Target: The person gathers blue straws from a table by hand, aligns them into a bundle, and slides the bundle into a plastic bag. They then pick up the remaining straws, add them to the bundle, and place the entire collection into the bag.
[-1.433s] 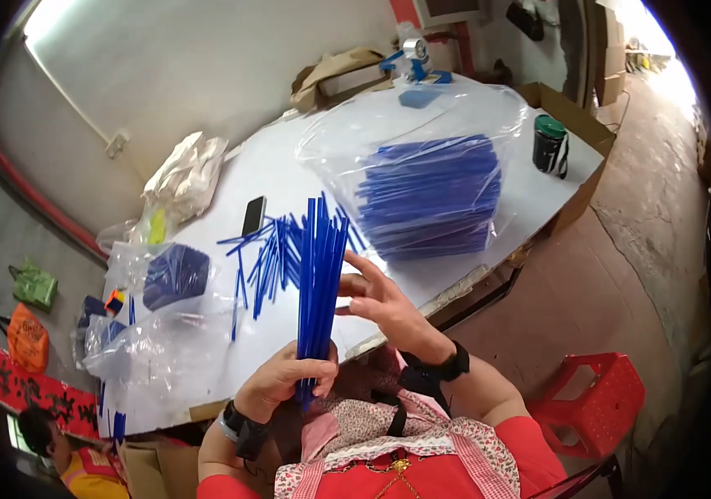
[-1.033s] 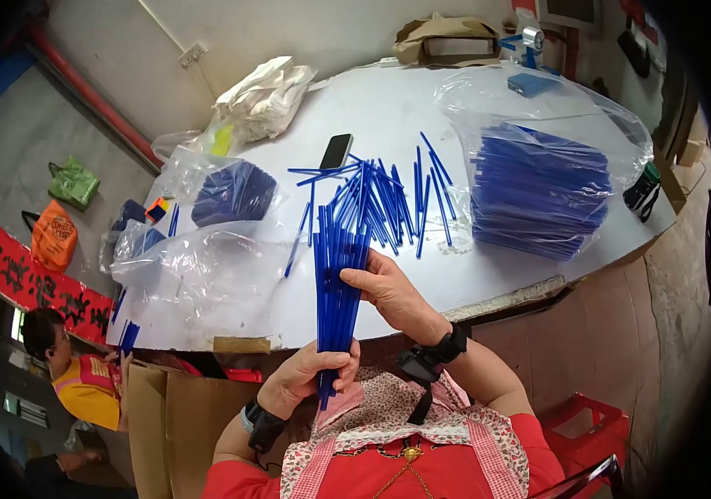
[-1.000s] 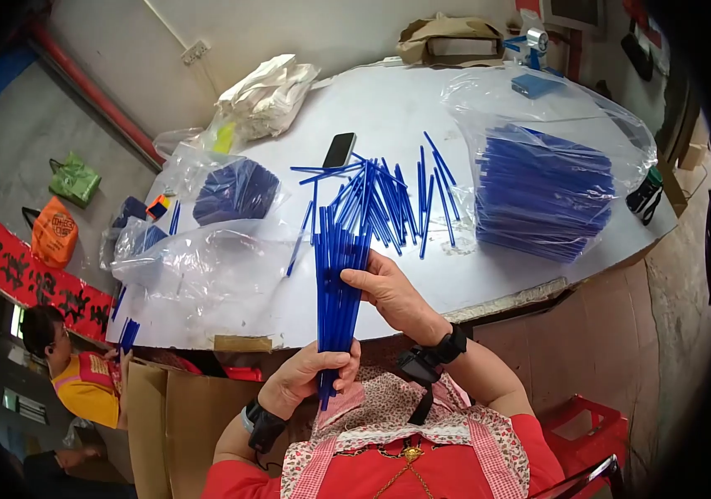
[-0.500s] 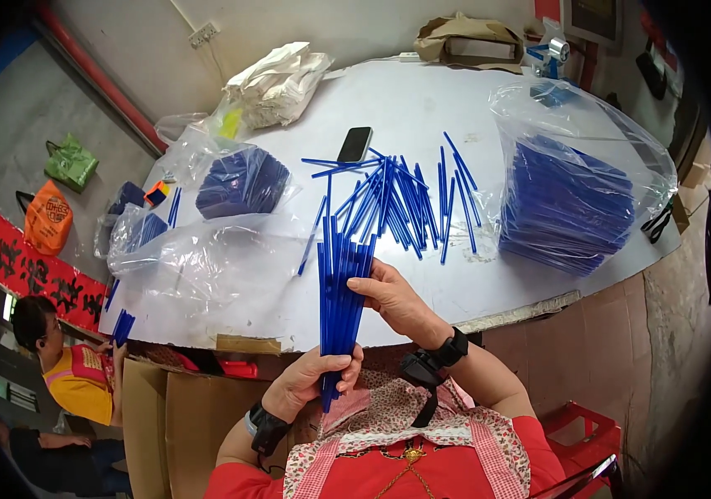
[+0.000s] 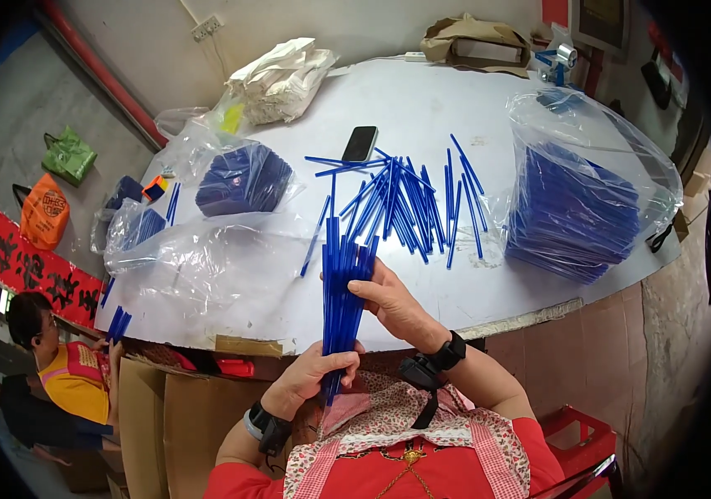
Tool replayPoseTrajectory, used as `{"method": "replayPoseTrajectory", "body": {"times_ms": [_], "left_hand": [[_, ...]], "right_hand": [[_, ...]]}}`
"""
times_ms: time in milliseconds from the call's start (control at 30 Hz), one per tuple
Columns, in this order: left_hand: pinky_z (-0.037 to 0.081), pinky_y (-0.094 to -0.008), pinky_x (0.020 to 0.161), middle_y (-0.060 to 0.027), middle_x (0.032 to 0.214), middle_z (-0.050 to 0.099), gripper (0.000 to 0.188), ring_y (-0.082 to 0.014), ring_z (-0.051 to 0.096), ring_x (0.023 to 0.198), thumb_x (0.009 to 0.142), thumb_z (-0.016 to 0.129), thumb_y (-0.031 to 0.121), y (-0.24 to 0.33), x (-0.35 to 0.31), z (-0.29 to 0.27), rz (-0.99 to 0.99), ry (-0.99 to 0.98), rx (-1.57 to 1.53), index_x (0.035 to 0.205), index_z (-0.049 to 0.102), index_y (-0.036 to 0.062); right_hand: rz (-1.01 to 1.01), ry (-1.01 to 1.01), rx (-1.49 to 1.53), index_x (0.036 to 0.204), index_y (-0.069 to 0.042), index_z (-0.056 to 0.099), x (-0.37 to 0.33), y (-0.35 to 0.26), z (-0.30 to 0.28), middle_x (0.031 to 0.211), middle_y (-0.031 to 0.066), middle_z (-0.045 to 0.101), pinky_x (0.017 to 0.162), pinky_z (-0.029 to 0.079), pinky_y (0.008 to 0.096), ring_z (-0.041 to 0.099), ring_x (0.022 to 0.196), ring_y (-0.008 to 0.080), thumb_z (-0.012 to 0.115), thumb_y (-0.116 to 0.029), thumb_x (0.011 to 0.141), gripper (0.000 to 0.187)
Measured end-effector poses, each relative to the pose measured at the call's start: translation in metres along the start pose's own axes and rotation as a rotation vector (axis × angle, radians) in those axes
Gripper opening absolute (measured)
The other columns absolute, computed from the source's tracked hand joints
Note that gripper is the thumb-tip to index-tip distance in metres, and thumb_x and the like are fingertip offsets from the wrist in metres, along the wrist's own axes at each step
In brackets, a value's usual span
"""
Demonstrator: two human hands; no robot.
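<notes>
A bundle of slim blue plastic sticks [image 5: 344,287] stands nearly upright in front of my chest, just off the table's near edge. My left hand [image 5: 319,372] is closed round its lower part, and a few stick ends poke out below. Higher up, my right hand [image 5: 390,301] grips the bundle from the right, thumb across the front. The top ends sit at uneven heights. Beyond them on the table, a loose heap of the same blue sticks [image 5: 405,200] lies fanned out, some set apart at its right and left.
The white table [image 5: 422,100] carries a bagged stack of blue sticks [image 5: 572,212] at right, another stack [image 5: 243,179] at left, crumpled clear plastic [image 5: 214,258] and a phone [image 5: 361,144]. Far left, a co-worker in yellow [image 5: 81,378] holds blue sticks. Cardboard [image 5: 205,416] stands below the near edge.
Both hands keep their hold; the bundle's lower ends stick out slightly less below my left hand. The view has shifted a little. At far left, a dark-clothed person has changed posture.
</notes>
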State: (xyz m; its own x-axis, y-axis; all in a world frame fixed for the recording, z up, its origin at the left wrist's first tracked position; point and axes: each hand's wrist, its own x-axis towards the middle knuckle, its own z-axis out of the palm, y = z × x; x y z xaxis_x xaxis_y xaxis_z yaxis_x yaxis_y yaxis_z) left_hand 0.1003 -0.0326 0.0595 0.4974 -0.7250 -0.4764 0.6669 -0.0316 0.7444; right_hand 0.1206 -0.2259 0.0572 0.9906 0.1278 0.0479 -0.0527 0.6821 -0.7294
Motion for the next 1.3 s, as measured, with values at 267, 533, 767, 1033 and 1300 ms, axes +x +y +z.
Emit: {"method": "replayPoseTrajectory", "body": {"times_ms": [267,533,767,1033,1300], "left_hand": [[0.047,-0.0243,0.063,-0.0043,0.082,0.059,0.039,-0.0114,0.058,0.066,0.08,0.071,0.012,-0.006,0.006,0.001,0.31,0.383,0.7,0.114,0.054,0.0005],[0.047,-0.0237,0.061,-0.0019,0.079,0.057,0.041,-0.0105,0.057,0.065,0.078,0.077,0.016,0.01,-0.01,0.012,0.15,0.281,0.281,0.108,0.053,0.003],[0.047,-0.0242,0.059,-0.0033,0.079,0.058,0.042,-0.0117,0.059,0.064,0.079,0.076,0.018,0.008,-0.013,0.008,0.128,0.228,0.156,0.11,0.052,0.0031],[0.044,-0.0234,0.052,-0.0016,0.071,0.056,0.027,-0.0095,0.055,0.057,0.082,0.071,0.014,-0.005,-0.009,0.002,0.02,0.129,0.218,0.1,0.055,0.0028],[0.042,-0.0216,0.051,-0.0008,0.067,0.055,0.021,-0.0079,0.054,0.056,0.082,0.069,0.011,-0.012,-0.008,0.03,-0.045,0.131,0.476,0.095,0.056,0.0019]], "right_hand": [[0.115,0.015,0.261,0.135,-0.007,0.038,0.011,0.014,0.004,0.128,0.0184,0.053,0.099,0.047,0.0409,0.058,0.112,0.0273,0.062,-0.006,0.083,0.057],[0.141,-0.081,0.418,0.135,-0.007,0.04,0.013,0.012,0.0,0.131,0.0209,0.051,0.102,0.045,0.0432,0.056,0.115,0.0289,0.061,-0.001,0.081,0.058],[0.142,-0.073,0.467,0.135,-0.007,0.04,0.013,0.018,-0.001,0.127,0.0193,0.054,0.101,0.046,0.0438,0.057,0.113,0.0283,0.061,0.001,0.081,0.059],[0.12,0.004,0.354,0.134,-0.008,0.041,0.005,0.024,-0.003,0.108,0.0136,0.063,0.09,0.051,0.0393,0.063,0.101,0.0239,0.063,-0.007,0.084,0.054],[-0.373,-0.108,0.266,0.129,-0.006,0.047,0.002,-0.041,-0.05,0.112,0.0116,0.064,0.086,0.051,0.0347,0.062,0.103,0.0207,0.053,-0.022,0.095,0.039]]}}
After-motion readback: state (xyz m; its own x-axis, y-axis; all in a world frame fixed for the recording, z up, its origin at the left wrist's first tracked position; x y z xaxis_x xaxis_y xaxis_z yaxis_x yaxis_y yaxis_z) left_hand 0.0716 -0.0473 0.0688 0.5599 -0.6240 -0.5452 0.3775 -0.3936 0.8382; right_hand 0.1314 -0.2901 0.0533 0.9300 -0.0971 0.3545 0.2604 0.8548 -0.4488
